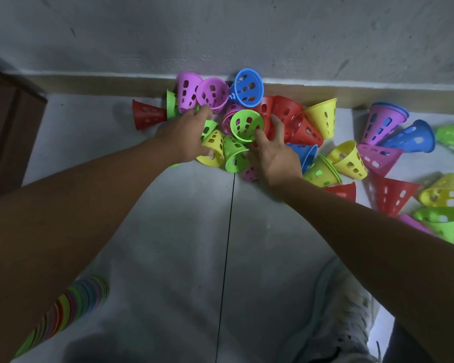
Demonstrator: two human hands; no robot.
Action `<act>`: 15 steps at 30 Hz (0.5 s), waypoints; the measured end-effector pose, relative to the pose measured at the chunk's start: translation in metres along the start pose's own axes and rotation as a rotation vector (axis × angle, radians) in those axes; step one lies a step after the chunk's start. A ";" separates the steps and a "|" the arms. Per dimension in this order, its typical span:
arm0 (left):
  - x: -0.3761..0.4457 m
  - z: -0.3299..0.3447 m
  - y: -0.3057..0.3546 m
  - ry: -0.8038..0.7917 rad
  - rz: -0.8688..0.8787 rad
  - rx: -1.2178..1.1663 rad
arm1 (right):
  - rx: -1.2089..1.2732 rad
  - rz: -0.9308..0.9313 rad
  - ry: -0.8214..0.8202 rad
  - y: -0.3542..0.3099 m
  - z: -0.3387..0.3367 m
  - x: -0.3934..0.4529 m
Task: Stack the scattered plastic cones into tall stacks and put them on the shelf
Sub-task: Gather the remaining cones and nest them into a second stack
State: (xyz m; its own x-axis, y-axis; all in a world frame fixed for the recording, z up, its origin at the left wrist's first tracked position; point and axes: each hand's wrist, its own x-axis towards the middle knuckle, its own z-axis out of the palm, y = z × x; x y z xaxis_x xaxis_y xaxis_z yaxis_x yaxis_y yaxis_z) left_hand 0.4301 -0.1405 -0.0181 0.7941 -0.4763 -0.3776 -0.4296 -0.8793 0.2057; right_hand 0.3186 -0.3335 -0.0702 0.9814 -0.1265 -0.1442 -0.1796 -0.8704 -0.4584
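Many perforated plastic cones in red, yellow, green, blue and purple lie scattered on the pale floor [168, 231] against the wall. My left hand [184, 134] reaches into the pile with fingers spread. Its fingertips touch a purple cone [212, 94] and its thumb lies against a yellow cone [214, 148]. My right hand [275, 155] pinches the rim of a green cone [245, 124] between thumb and fingers, with the cone's mouth facing me. A long multicoloured stack of cones [71, 307] lies on the floor under my left forearm.
More cones spread to the right, among them a purple one [380, 121] and a blue one [412, 137]. A dark brown wooden panel [5, 132] stands at the left. The grey wall and skirting [89, 83] close off the back. My grey shoe [338, 323] is at lower right.
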 end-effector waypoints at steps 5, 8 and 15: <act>0.006 -0.001 -0.004 -0.094 -0.039 0.015 | -0.012 0.008 0.031 0.000 0.001 -0.001; 0.008 0.004 -0.010 -0.104 -0.076 0.017 | 0.004 -0.005 0.039 0.002 0.003 0.000; -0.004 0.009 -0.021 0.076 -0.076 -0.048 | 0.026 -0.028 0.035 0.005 -0.001 0.006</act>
State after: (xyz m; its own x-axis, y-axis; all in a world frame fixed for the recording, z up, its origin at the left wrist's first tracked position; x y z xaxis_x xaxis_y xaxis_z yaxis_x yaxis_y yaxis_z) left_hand 0.4321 -0.1205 -0.0296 0.8549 -0.4052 -0.3241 -0.3475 -0.9110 0.2223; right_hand 0.3234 -0.3392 -0.0730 0.9877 -0.1197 -0.1005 -0.1537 -0.8610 -0.4848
